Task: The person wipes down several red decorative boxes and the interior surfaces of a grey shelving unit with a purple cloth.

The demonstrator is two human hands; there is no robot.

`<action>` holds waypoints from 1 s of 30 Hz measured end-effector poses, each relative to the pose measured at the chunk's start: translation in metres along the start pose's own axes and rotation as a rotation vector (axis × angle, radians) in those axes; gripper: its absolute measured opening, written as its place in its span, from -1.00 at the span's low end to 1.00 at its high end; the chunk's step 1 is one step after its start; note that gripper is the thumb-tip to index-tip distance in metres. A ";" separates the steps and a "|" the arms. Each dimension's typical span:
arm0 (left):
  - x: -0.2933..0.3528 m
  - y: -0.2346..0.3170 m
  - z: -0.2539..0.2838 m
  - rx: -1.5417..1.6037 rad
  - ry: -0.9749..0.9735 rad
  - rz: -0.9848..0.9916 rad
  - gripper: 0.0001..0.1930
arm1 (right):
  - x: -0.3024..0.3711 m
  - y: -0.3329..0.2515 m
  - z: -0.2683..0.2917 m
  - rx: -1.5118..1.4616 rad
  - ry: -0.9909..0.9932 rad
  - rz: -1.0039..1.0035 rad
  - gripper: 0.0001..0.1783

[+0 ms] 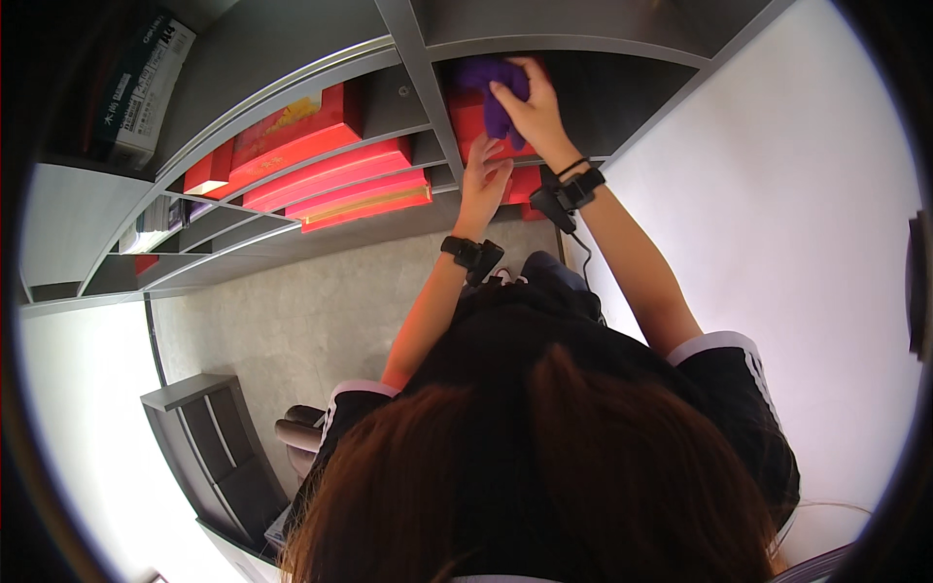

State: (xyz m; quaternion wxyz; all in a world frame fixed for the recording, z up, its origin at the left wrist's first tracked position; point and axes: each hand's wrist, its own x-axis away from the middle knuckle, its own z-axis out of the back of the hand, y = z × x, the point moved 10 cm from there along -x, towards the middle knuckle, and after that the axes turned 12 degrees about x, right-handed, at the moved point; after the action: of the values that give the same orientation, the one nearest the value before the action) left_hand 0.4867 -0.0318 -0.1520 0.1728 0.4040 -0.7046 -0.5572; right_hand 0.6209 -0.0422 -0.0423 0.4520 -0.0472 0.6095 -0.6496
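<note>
One dark grey shelf unit with pale edges [413,63] runs across the top and left of view, bowed by the lens. Grey concrete-look floor [272,311] below, plain white wall [758,194] on the right. Lower left: low dark grey cabinet with open compartments [190,391], brown padded seat [296,434] beside it.

Shelf contents: middle compartments hold a large bright red box with a gold motif [330,126], a small red box [209,173] just left of it, and flat red boxes [330,177] stacked on the levels below, the lowest with a gold band. Farther left, pale upright items [151,230], maybe books; too small to tell. Right-hand compartment: dark inside, red box [466,134] at its left end.

Soft purple cloth [505,102] is up at the mouth of that compartment, in front of the red box; can't tell if they touch. Right hand [536,112] has it pinched, thumb on the near side. Left hand [486,180] is just below, holding nothing, fingers loosely extended; fingertip contact with cloth or box unclear. Black strapped module on each wrist, thin black cable [586,255] from the right one.

Writing: dark box-like package [146,87] upper left, tilted, pale lettering plus a white printed panel.
</note>
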 end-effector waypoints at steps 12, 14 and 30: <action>0.038 0.123 -0.075 0.391 -0.335 0.354 -0.79 | 0.010 0.003 0.011 0.439 -0.102 0.195 -0.59; 0.038 0.202 -0.100 0.572 -0.464 0.227 -0.80 | 0.011 0.001 0.011 0.442 -0.109 0.209 -0.59; 0.113 0.323 -0.197 1.701 -0.468 0.518 -0.72 | 0.013 -0.011 0.011 0.435 -0.125 0.170 -0.63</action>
State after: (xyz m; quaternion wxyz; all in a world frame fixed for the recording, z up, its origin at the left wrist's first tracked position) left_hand 0.4324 -0.2282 0.1865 -0.2102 0.1014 -0.9626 0.1376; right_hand 0.6144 -0.0604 -0.0366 0.5414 0.0628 0.4280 -0.7210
